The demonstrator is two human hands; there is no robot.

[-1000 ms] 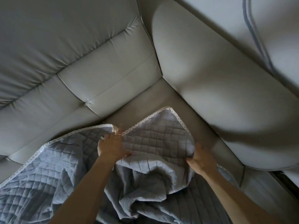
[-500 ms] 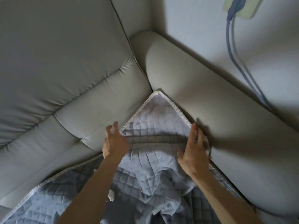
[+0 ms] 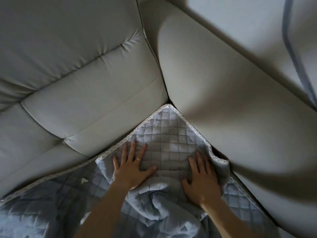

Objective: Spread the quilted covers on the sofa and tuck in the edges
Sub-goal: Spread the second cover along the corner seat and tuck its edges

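Observation:
A pale blue quilted cover [image 3: 169, 134] with a white lace border lies on the seat of a grey sofa [image 3: 89, 103]. Its corner reaches into the angle where the back cushion meets the armrest [image 3: 231, 107]. My left hand [image 3: 133, 167] presses flat on the cover with fingers spread, a ring on one finger. My right hand [image 3: 200, 179] presses flat beside it, near the armrest, where the cover's edge folds up in a small lip. Behind my wrists the cover is bunched in loose folds.
The sofa's back cushion fills the upper left. A white wall [image 3: 257, 19] stands behind the armrest, with a blue-grey cable [image 3: 291, 48] hanging down it at the top right.
Both hands let go of the cover's edges and now lie flat on it. The cover's corner has gone deeper into the sofa's corner and lies smoother.

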